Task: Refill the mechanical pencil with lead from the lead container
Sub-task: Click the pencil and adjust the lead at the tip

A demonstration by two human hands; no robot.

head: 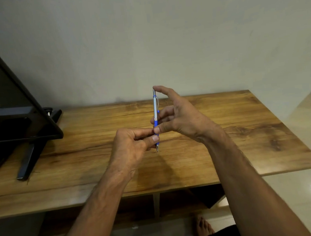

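- The wooden desk (226, 123) fills the middle of my view, with a pale wall behind it.
- A dark flat screen (8, 104) stands on the desk's left end, tilted in my wide lens, well apart from the work.
- My right hand (179, 115) is raised over the middle of the desk. Its thumb presses the side of the pencil low down, its middle fingers lie behind the barrel, and its forefinger reaches up so that the tip rests on the top end.
- My left hand (131, 148) sits just below and to the left, thumb and curled fingers pinching the lower part of the pencil. Whether it hides anything else in the palm I cannot tell.
- The mechanical pencil (155, 108) stands upright between both hands, above the desk and not touching it. It has a silver barrel, a blue grip and a clip, with the point downward.
- The top end looks closed, and the forefinger on it reads to me as a press on the button.
- I see no lead container anywhere on the desk, and the point is too small to show whether lead sticks out.
- My judgement is that either loading is done and I am clicking to feed lead, or nothing has been opened yet. The view does not settle which.
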